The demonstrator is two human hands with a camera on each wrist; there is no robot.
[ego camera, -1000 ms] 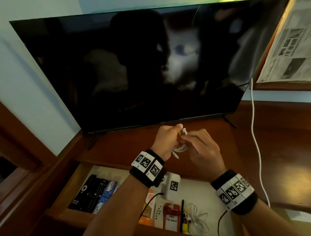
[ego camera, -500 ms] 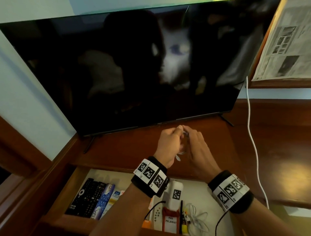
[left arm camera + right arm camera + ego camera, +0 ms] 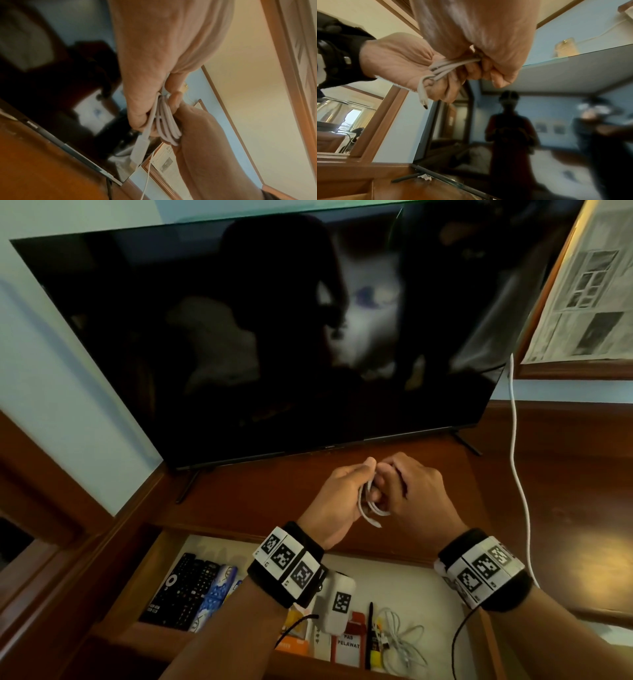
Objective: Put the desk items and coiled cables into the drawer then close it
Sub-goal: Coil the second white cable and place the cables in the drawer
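A white coiled cable [image 3: 368, 503] hangs between both hands above the desk top, in front of the TV. My left hand [image 3: 342, 494] grips the coil's loops [image 3: 167, 125], and one plug end [image 3: 138, 151] dangles below it. My right hand [image 3: 407, 491] pinches the same coil [image 3: 452, 65] from the other side, fingers curled round it. Below the hands the drawer [image 3: 164, 546] stands open. It holds black remotes [image 3: 185, 590], a blue patterned packet [image 3: 215, 594], orange and red cards [image 3: 349, 642], a pen [image 3: 370, 635] and another white cable [image 3: 400, 642].
A large dark TV [image 3: 274, 337] stands on the wooden desk [image 3: 257, 491] close behind the hands. A white cord [image 3: 519, 474] runs down the wall and across the desk at the right. A framed print [image 3: 589, 289] hangs at the upper right.
The hands have shifted slightly on the coil, and more of its loops and a plug end now show beneath them. The view has tilted a little.
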